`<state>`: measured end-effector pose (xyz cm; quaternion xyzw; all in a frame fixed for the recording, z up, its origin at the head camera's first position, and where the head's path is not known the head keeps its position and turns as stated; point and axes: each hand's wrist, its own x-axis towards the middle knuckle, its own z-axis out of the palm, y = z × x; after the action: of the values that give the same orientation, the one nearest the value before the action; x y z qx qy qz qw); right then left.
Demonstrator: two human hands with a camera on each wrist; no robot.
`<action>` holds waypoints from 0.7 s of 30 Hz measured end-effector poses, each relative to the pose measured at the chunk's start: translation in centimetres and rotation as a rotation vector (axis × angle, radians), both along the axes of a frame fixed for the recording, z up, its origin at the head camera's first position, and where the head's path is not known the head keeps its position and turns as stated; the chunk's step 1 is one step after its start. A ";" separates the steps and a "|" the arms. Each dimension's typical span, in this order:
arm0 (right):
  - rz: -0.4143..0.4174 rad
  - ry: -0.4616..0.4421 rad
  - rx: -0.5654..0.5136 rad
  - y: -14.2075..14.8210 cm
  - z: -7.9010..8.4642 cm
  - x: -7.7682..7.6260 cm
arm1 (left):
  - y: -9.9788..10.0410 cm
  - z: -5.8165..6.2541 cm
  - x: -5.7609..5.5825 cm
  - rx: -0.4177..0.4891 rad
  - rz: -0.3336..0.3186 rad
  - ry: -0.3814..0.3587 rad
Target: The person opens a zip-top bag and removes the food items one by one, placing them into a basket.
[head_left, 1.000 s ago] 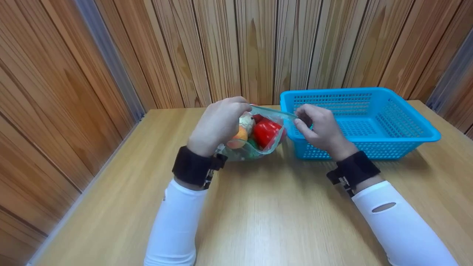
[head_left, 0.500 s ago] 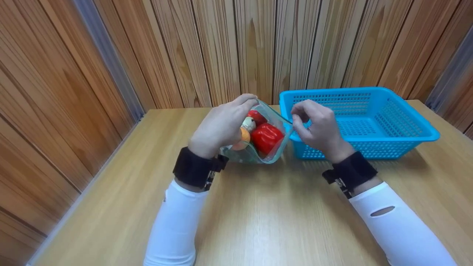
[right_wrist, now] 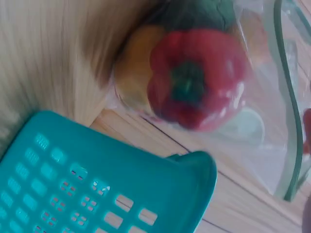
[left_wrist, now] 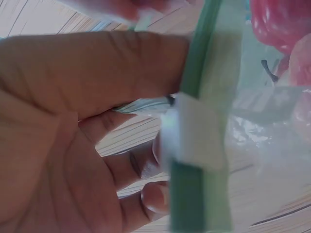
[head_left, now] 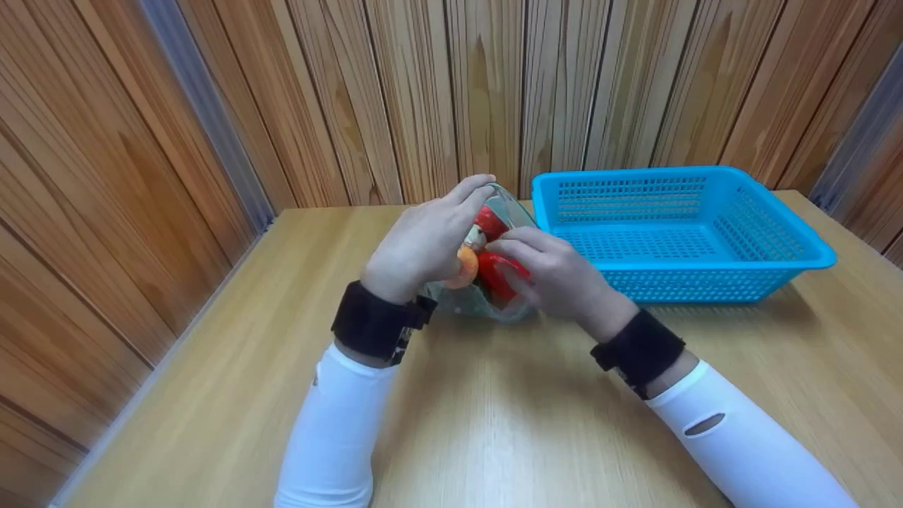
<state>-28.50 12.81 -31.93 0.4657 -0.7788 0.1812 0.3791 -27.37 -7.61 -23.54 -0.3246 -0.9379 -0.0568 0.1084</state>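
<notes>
- Clear plastic film with a green zip strip (left_wrist: pixel 200 53) makes up the bag (head_left: pixel 458 300), which sits on the table (head_left: pixel 494 409) just left of the basket, its mouth gaping.
- The left hand (head_left: pixel 427 240) is at the left side of the mouth, thumb and fingers closed on the bag's edge, pinching it; the left wrist view shows the thumb tip at the strip, beside a white slider (left_wrist: pixel 198 133).
- The right hand (head_left: pixel 557 271) reaches over the right side of the mouth, blurred, fingers fairly straight and thumb apart from them; it grips nothing visible, and I cannot tell whether it touches the red pepper (head_left: pixel 492 271) beneath.
- In the bag, an orange round item (head_left: pixel 462 268) lies left of that pepper, with a cream item (head_left: pixel 475 238) and another red item (head_left: pixel 488 221) farther back.
- Through the film, the right wrist view also shows something yellow (right_wrist: pixel 136 65) and something dark green (right_wrist: pixel 194 14).
- Blue and perforated, the basket (head_left: pixel 684 267) stands on the table near the wooden wall (head_left: pixel 487 92).
- Both arms wear black wristbands (head_left: pixel 370 321) and white sleeves (head_left: pixel 331 430).
</notes>
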 end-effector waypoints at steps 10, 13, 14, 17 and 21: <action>-0.193 -0.278 0.273 -0.5 -1.3 0.4 | 0.3 0.0 0.3 -0.049 0.015 0.001; -0.250 -0.337 0.340 -0.4 -1.3 0.5 | 0.4 -0.1 0.3 -0.039 0.020 -0.023; -0.263 -0.358 0.352 -0.4 -1.3 0.5 | 0.4 -0.1 0.3 -0.032 0.022 -0.034; -0.291 -0.404 0.368 -0.3 -1.3 0.5 | 0.4 -0.3 0.3 -0.014 0.025 -0.047; -0.335 -0.420 0.387 -0.4 -1.3 0.5 | 0.3 -0.4 0.3 0.006 0.018 -0.042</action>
<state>-28.00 12.42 -33.24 0.3469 -0.9257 0.0571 0.1395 -27.04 -7.31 -23.93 -0.3143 -0.9427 -0.0655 0.0902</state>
